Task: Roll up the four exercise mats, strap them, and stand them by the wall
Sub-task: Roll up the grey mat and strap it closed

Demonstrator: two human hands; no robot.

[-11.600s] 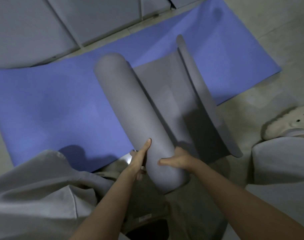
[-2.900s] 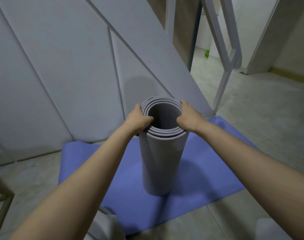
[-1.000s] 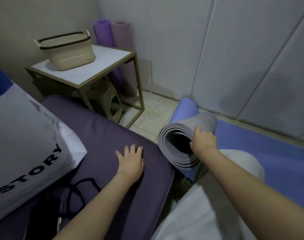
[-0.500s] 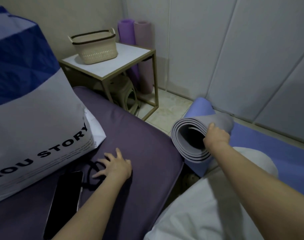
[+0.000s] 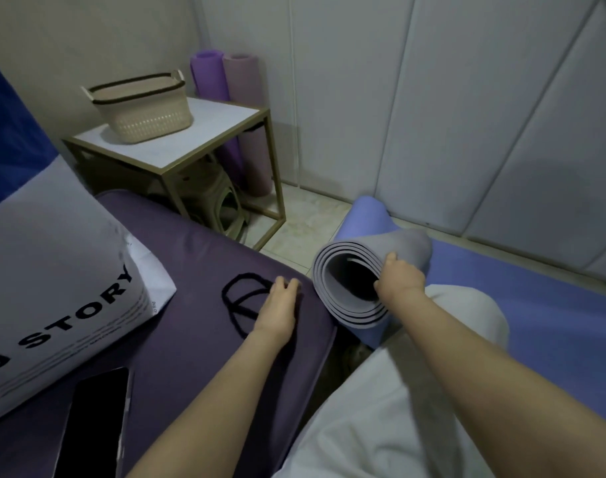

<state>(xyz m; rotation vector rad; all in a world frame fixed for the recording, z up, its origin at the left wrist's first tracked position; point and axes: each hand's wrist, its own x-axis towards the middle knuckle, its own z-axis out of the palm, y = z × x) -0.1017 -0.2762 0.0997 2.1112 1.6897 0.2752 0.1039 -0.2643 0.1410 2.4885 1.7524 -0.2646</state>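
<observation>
A rolled grey mat [image 5: 410, 243] lies tilted across my knee, its open spiral end facing me. My right hand [image 5: 399, 280] grips the rim of that end, thumb inside the roll. On the purple cushion [image 5: 198, 257], my left hand [image 5: 278, 305] holds a black strap [image 5: 241, 295] that lies in loops just left of my fingers. A blue mat [image 5: 543, 326] is spread flat on the floor along the wall, with its near end curled up behind the grey roll. Two rolled mats, a purple mat [image 5: 208, 77] and a mauve mat [image 5: 243, 84], stand upright in the corner.
A gold-framed side table [image 5: 222, 131] with a beige basket [image 5: 143, 105] stands before the corner, a stool [image 5: 222, 205] under it. A white-and-blue printed bag [image 5: 53, 270] and a black phone [image 5: 94, 419] lie on the cushion. Bare tile [image 5: 305, 222] shows between table and blue mat.
My left hand has drawn the black strap from beside the phone rightward across the cushion toward the grey roll. My right hand keeps its hold on the roll's end.
</observation>
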